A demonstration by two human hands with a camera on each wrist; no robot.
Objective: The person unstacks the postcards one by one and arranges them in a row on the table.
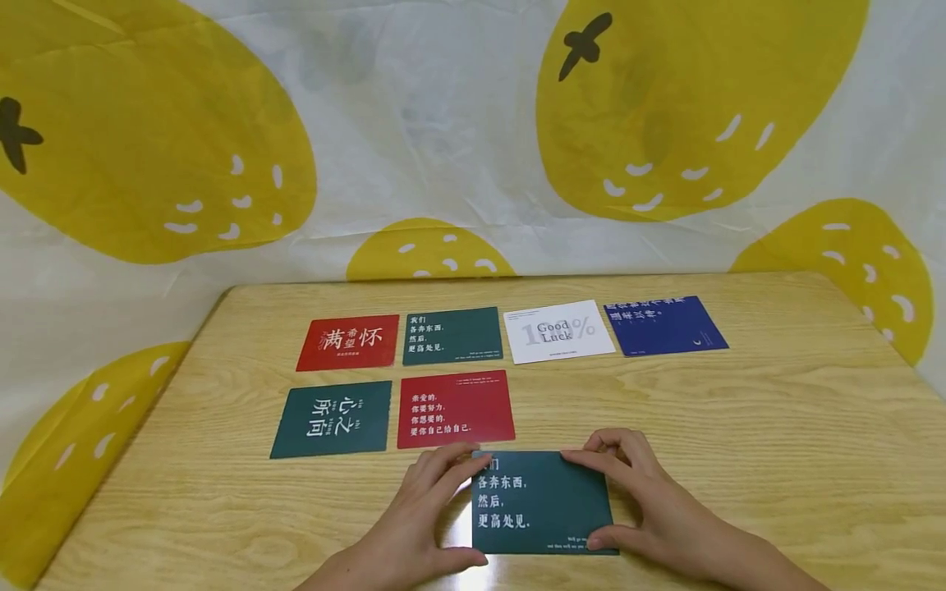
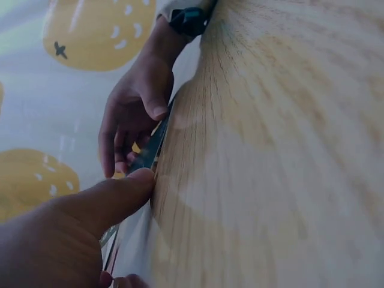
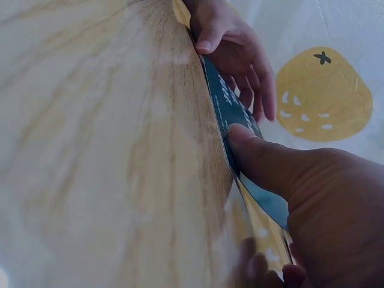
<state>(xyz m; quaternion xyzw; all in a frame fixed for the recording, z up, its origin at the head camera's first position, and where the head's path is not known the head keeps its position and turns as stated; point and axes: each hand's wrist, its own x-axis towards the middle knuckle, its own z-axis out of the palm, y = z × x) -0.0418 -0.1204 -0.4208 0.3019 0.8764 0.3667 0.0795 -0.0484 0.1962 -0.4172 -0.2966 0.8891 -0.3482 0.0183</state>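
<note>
In the head view, a dark green card (image 1: 543,502) with white Chinese lettering is held between both hands near the table's front. My left hand (image 1: 414,521) spans its left side, index finger at the top corner and thumb by the bottom one. On the other side my right hand (image 1: 658,513) grips the card, thumb on the lower right corner and index finger at the top edge. The right wrist view shows the right thumb (image 3: 258,150) pressing the card's face (image 3: 219,99). From the left wrist view, the left thumb (image 2: 114,201) touches the card's edge.
Behind the hands lie a green card (image 1: 328,419) and a red card (image 1: 456,410). The back row holds a red card (image 1: 347,343), a green card (image 1: 453,335), a white "Good Luck" card (image 1: 559,331) and a blue card (image 1: 665,326). A fruit-patterned cloth (image 1: 443,123) hangs behind the wooden table (image 1: 776,410).
</note>
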